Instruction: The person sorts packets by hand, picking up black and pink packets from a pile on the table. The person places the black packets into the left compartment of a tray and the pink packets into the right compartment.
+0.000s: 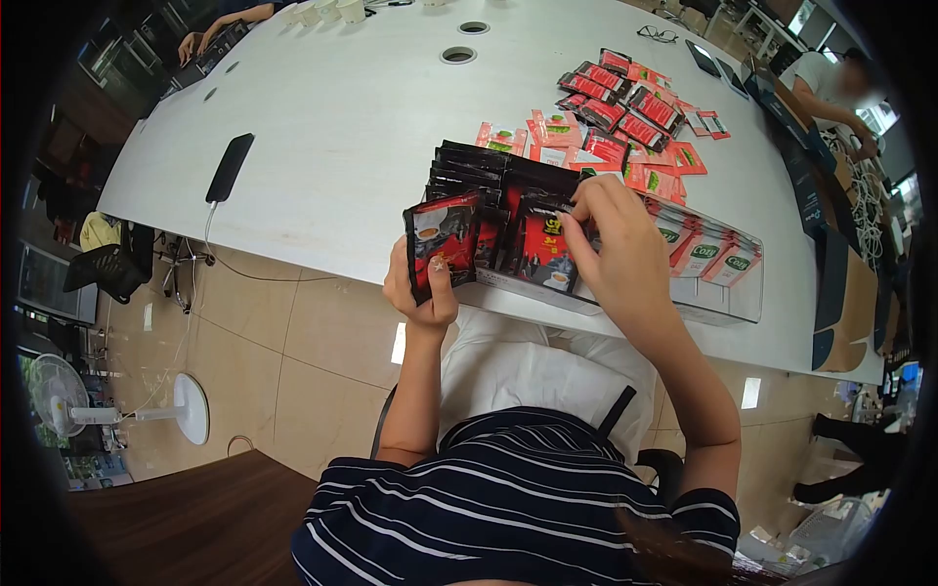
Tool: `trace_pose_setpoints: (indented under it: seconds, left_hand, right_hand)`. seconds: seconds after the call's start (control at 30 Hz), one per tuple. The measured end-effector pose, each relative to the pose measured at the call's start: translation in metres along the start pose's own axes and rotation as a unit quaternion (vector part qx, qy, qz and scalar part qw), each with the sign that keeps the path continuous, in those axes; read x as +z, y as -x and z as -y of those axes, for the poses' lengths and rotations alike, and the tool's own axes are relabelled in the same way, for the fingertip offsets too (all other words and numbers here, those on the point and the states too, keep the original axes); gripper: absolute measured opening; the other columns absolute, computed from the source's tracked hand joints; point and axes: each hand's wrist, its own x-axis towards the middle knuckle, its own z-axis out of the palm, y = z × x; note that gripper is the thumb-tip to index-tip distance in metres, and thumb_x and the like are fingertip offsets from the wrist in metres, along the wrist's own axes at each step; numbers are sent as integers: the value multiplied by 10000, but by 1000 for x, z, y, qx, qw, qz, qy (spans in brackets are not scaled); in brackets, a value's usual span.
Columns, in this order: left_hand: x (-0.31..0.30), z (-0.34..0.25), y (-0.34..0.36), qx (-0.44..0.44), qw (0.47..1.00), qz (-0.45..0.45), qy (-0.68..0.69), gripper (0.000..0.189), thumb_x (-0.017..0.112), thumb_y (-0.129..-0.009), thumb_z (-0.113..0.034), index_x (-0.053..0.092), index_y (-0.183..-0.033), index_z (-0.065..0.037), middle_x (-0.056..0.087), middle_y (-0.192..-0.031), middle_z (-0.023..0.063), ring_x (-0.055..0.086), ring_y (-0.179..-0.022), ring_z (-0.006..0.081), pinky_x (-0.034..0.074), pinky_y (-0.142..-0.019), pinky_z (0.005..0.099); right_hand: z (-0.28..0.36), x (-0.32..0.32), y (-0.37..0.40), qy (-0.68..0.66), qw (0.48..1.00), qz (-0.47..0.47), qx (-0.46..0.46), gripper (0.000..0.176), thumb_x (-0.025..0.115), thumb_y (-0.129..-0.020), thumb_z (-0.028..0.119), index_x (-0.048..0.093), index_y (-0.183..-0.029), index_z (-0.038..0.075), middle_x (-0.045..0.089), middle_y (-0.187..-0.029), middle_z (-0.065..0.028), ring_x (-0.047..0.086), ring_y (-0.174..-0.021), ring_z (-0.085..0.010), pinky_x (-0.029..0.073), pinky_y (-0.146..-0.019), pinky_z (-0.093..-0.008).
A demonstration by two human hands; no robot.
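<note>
My left hand (422,283) is closed around a small stack of black and red coffee sachets (445,239), held upright at the left end of a clear plastic box (723,311). My right hand (618,239) reaches over the box, thumb and fingertips pinched at the top edge of another coffee sachet (543,248). Its fingers partly cover that sachet. More black sachets (469,166) stand in rows in the box's left part. Pink and white Cozy-type sachets (702,252) stand in its right part.
Behind the box lies a pile of red and pink sachets (625,117). A phone (232,166) with a white cable lies at left. Glasses (657,35), paper cups (350,11) and cardboard boxes (848,293) are around the white table (332,146). Other people sit at the far left and right.
</note>
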Motion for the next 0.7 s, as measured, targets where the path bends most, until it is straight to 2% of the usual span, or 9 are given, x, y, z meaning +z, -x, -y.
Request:
trace_pose_setpoints:
  seconds: [0.13,0.33,0.43,0.53,0.63,0.7]
  left_hand:
    - [0,2,1,1,1000,0,3,261,547,-815,-90,580,-985,106,639,-920,230,638,-737,319,506,-669,338]
    - [0,0,1,-15,1000,0,11,264,546,-816,-84,580,-989,112,639,-934,232,643,-737,310,505,-672,329]
    - [-1,-2,0,-32,999,10,12,266,545,-816,-83,579,-991,114,639,-934,231,643,-734,305,505,-670,329]
    - [-2,-3,-1,-37,999,18,6,271,546,-815,-84,576,-996,115,639,-930,230,643,-726,301,505,-663,327]
    - [-2,-2,0,-21,1000,14,0,280,545,-816,-87,572,-1008,115,640,-914,222,642,-702,290,504,-644,316]
    - [-1,-5,-2,-27,1000,14,-2,286,542,-819,-89,568,-1017,117,643,-892,214,641,-675,278,502,-627,307]
  right_hand:
    - [-5,-8,5,-28,998,42,24,194,672,-765,91,493,-818,40,510,-838,-78,562,-789,-281,451,-667,-391]
    - [12,-21,-3,-102,980,132,106,322,726,-726,107,493,-941,49,564,-838,-107,578,-815,-293,457,-666,-394]
    - [15,-12,-5,-86,978,171,86,400,751,-705,124,499,-1007,48,596,-854,-117,593,-822,-283,467,-677,-387]
    - [10,7,-2,14,992,122,-11,418,758,-693,139,517,-1021,46,599,-869,-100,588,-834,-267,476,-688,-381]
    - [11,12,-10,66,996,58,-35,439,764,-679,154,527,-1033,49,586,-860,-79,570,-849,-248,480,-702,-369]
    - [10,20,-12,69,995,54,-46,434,768,-665,159,529,-1012,59,567,-892,-66,549,-866,-230,466,-690,-348]
